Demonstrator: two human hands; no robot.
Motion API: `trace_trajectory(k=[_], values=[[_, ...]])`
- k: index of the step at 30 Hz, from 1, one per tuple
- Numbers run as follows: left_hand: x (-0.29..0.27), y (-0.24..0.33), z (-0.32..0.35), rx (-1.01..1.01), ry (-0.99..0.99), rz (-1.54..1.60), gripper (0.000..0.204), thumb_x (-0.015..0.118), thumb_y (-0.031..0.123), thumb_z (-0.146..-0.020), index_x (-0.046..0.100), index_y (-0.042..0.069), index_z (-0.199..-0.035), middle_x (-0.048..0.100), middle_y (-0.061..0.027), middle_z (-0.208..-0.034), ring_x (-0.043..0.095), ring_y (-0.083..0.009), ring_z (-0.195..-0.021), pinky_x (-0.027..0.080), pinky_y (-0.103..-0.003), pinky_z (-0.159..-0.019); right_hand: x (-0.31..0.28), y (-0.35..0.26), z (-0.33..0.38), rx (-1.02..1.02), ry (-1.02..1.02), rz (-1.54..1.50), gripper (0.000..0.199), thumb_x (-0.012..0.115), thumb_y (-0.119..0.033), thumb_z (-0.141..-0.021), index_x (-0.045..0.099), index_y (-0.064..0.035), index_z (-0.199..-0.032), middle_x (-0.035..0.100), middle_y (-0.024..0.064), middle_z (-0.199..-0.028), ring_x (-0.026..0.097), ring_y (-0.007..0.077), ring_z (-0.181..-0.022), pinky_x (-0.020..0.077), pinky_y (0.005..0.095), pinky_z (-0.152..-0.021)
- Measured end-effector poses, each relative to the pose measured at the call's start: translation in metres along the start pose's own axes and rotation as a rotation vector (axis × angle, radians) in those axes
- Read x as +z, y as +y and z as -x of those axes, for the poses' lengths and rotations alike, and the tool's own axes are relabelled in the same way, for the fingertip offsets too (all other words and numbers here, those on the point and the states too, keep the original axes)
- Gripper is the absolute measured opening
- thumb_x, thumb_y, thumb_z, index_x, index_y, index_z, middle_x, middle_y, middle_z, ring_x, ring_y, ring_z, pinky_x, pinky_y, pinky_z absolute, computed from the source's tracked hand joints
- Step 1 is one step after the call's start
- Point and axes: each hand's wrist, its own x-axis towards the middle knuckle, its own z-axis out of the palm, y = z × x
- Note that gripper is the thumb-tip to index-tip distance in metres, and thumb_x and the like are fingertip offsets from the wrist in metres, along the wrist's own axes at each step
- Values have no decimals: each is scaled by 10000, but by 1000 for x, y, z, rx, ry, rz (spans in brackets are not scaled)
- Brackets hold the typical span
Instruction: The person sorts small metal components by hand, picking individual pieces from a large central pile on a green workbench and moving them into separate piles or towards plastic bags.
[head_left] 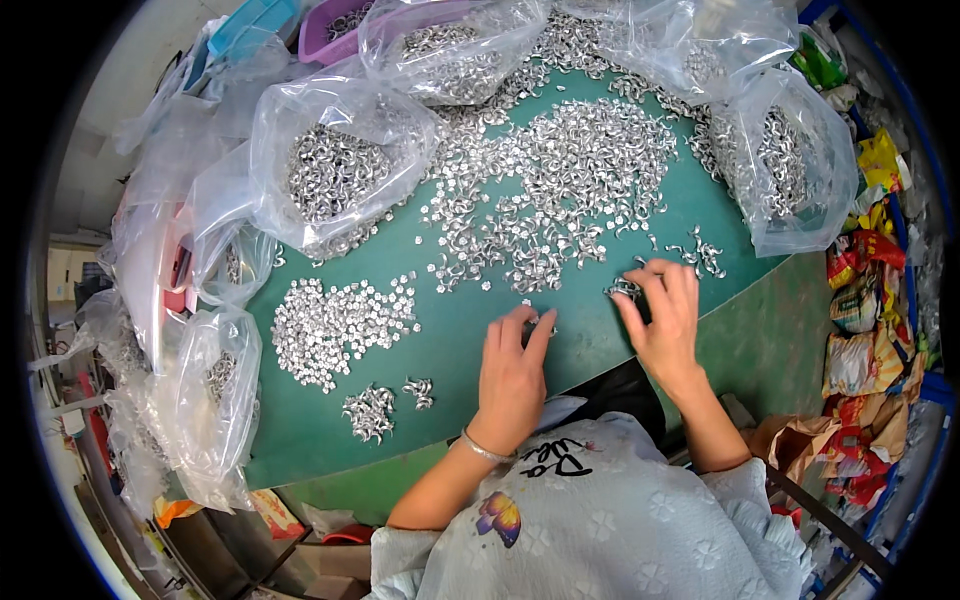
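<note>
My left hand (515, 375), with a bracelet at its wrist, is over the front middle of the green table. Its fingers curl down and its thumb and forefinger close around a small silver metal piece (533, 321), partly hidden by the fingertips. To the right, my right hand (668, 318) has its thumb and fingers apart. Its fingertips are beside a few curved metal pieces (622, 287) lying on the table. Beyond both hands spreads a large heap of loose curved silver pieces (570, 165).
Small flower-like metal pieces (335, 330) lie at the left, with a little pile of curved pieces (370, 412) nearer me. Clear plastic bags of metal parts (340, 170) line the table's far side. Crumpled colourful packages (860, 370) stand along the right.
</note>
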Motion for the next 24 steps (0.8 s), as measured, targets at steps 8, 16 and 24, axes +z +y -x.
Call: trace_trajectory(k=[8,16,24], values=[[-5,-12,1,2,47,-5,198,641,-75,-809,657,-18,-998,584,-130,-1011,566,-311,-911,462,-386,-817,11,16,-11,-40,18,19,180,761,-99,-754,649,-68,-892,584,60,-972,526,276,-922,393,389,-757],[-13,-19,10,-46,116,-33,186,651,-76,-808,657,-6,-981,595,-115,-986,568,-300,-893,456,-380,-791,2,36,-14,54,127,184,211,749,-70,-774,644,-58,-956,588,80,-1048,525,299,-1015,396,416,-833],[-16,-24,15,-83,131,-52,189,650,-60,-823,655,3,-1001,596,-111,-992,562,-287,-893,433,-367,-783,5,47,-23,53,131,254,221,717,-65,-797,628,-52,-999,587,88,-1083,518,307,-1079,358,446,-925]])
